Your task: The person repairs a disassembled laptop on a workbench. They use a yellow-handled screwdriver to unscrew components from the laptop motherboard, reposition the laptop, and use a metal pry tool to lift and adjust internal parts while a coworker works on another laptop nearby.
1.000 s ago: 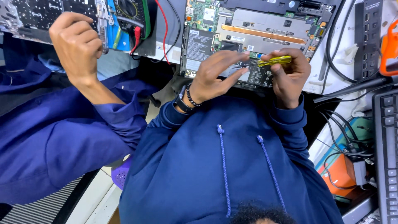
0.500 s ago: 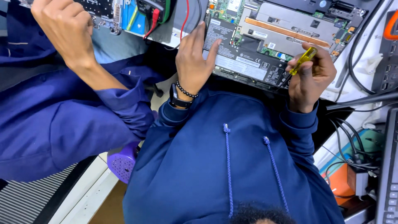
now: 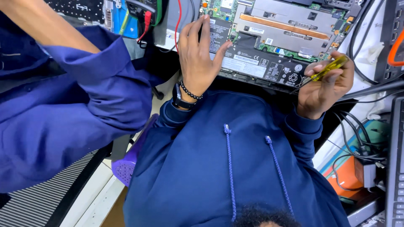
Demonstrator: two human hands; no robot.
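An opened laptop lies in front of me with its bottom cover off, showing the circuit board, a copper heat pipe and a black battery. My left hand, with a bead bracelet and a watch at the wrist, rests flat on the laptop's left edge, fingers spread. To the right, near the laptop's corner, my right hand grips a yellow-handled screwdriver, whose tip points left toward the battery. My dark blue hoodie fills the lower view.
Another person's arm in a blue sleeve reaches across the left side. A multimeter with red lead sits beyond it. Black cables and a keyboard edge crowd the right. A purple object lies low left.
My left hand left the screwdriver and settled flat on the laptop's left edge. My right hand carried the screwdriver to the right. The other person's arm moved up and out of view.
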